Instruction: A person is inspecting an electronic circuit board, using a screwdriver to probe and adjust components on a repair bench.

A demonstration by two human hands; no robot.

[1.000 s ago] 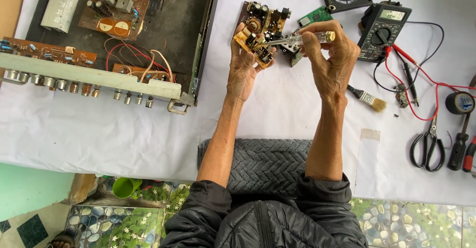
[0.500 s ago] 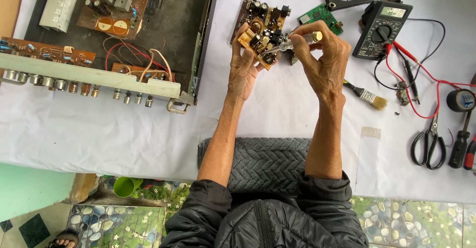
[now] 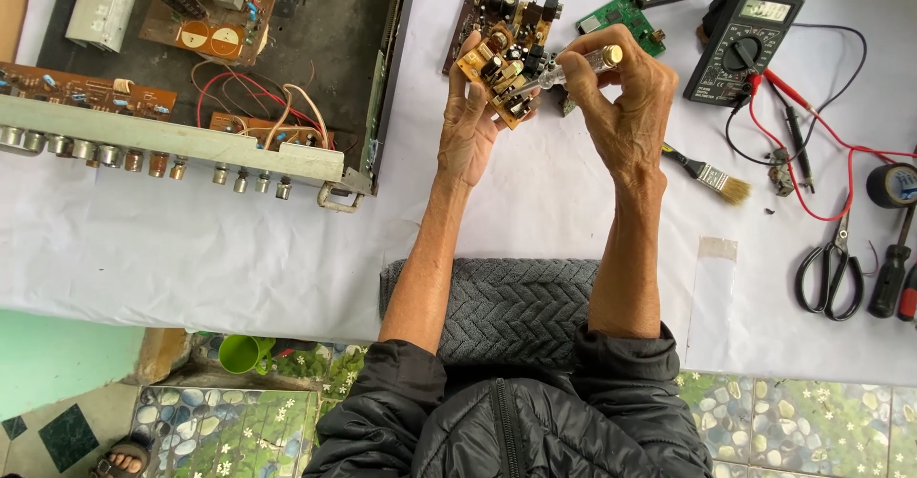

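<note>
Above the white worktop [image 3: 535, 211] | left hand [image 3: 468, 129] grip closed on small circuit board [image 3: 501, 72], raised slightly nearer | right hand [image 3: 621, 106] grip wrapped round clear-handled screwdriver [image 3: 573, 65], tip now pressed at board, no longer off it | work on board under way.

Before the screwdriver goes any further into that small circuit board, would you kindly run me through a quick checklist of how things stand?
1. Left hand holds the small circuit board clear of the table: ok.
2. Right hand grips the screwdriver: ok.
3. Tip seated on the intended part: cannot tell, too small.
4. Second board lies beneath, close behind: not ok.
5. Multimeter leads clear of both hands: ok.
6. Brush near right wrist, not touching: ok.
</note>
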